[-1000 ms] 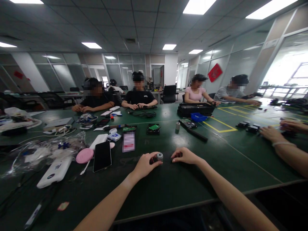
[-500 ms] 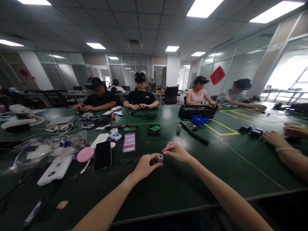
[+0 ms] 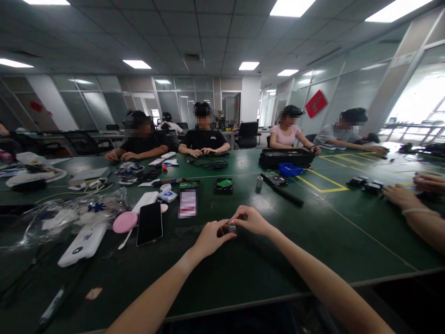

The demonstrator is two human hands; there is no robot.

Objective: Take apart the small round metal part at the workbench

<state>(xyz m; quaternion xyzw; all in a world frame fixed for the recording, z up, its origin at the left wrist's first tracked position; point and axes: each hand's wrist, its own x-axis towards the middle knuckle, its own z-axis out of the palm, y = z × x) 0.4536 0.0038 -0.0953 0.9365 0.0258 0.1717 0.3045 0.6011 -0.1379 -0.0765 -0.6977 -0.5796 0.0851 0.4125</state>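
Small metal cylinder (image 3: pixel 232 227), grey: upright, long axis near vertical, one end facing the ceiling; located right of the dark-screened phone (image 3: pixel 149 223), well apart from it. Lower end partly hidden; contact with the counter (image 3: pixel 243 278) cannot be told. Left hand (image 3: pixel 210 238): grip clasping the cylinder's side between thumb and fingers. Right hand (image 3: pixel 251 220): grip bent over the upper end; whether it pinches anything cannot be told. Second cylinder (image 3: pixel 259 182), grey: upright, beyond and right of the phone. Containers: blue tray (image 3: pixel 291 169), farther beyond and right of the phone, contents not discernible; black case (image 3: pixel 287 159), likewise beyond and right, contents unclear; clear plastic bag (image 3: pixel 116 204), left of the phone, crumpled, contents indistinct.
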